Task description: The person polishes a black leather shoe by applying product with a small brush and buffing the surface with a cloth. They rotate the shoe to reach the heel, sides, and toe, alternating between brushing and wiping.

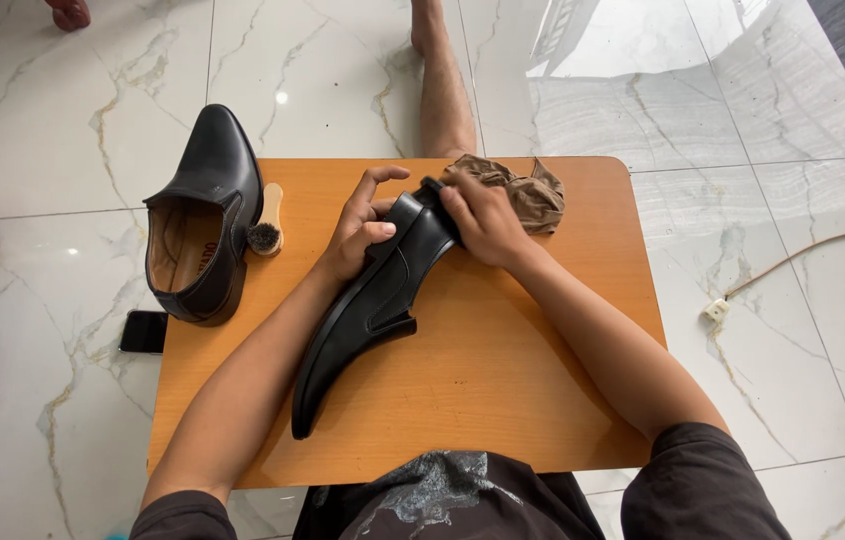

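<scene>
A glossy black leather slip-on shoe (373, 300) is laid on its side at the frame's centre, toe pointed to the lower left, heel raised toward the upper middle. A crumpled brown cloth (528, 192) is bunched just beyond its heel.

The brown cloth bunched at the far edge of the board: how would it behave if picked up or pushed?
The brown cloth looks thin and crumpled into soft folds, so it would probably hang floppy and weigh little. Pushed, it would likely bunch or slide on the smooth orange board rather than roll. The right hand rests against it, beside the black shoe.
</scene>
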